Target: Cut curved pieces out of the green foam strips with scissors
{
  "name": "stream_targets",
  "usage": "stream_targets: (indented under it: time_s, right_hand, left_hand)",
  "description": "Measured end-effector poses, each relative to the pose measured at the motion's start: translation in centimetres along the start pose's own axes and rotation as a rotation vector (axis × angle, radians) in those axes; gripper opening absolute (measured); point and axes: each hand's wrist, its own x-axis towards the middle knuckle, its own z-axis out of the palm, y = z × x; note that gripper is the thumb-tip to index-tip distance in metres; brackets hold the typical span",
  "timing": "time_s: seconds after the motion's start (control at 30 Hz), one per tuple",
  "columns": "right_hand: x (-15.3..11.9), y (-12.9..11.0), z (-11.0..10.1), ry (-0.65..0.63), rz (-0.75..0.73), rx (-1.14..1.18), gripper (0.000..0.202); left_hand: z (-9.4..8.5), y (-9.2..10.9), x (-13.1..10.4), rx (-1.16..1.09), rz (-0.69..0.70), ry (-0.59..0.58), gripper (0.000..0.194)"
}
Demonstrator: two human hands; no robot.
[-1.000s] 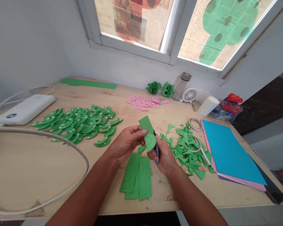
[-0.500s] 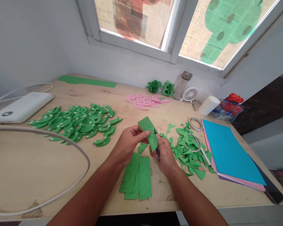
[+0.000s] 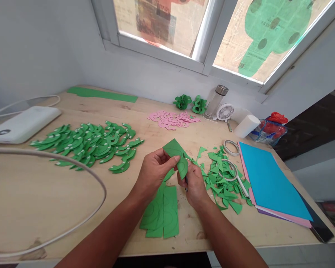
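Observation:
My left hand (image 3: 155, 169) pinches a green paper piece (image 3: 173, 147) marked with curved pencil lines. In my right hand (image 3: 194, 181) is a pair of scissors (image 3: 187, 181), mostly hidden by the fingers, with the blades at the paper's cut edge. A rounded part of the paper hangs down between the two hands. Below them lie green paper rectangles (image 3: 171, 212) with drawn curves. Many cut green curved pieces (image 3: 92, 143) with small pale marks are heaped to the left. Green scraps (image 3: 223, 186) lie to the right of my right hand.
Pink cut pieces (image 3: 170, 120) and two green paper flowers (image 3: 182, 101) are at the back, near a bottle (image 3: 216, 100) and a small fan (image 3: 225, 111). Blue sheets (image 3: 273, 182), a tape roll (image 3: 231, 147) and a magnifying glass (image 3: 242, 186) are right. A white cable (image 3: 100, 178) loops left.
The scissors have moved further along the curve in the green paper, and its rounded part has turned slightly to the right. Both hands stay in nearly the same place.

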Motion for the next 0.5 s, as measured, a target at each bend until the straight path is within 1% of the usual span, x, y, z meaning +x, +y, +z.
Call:
stream_targets:
  time_s: [0.23,0.5]
  right_hand:
    - [-0.01,0.01,-0.17,-0.019,-0.005,-0.074,0.054]
    - [0.03,-0.14,-0.2,-0.024,-0.032,-0.119,0.056]
  left_hand:
    - [0.26,0.1,-0.27,0.035,0.032,0.052,0.014]
    - [-0.09,-0.64,-0.18,0.1,0.117,0.057,0.012]
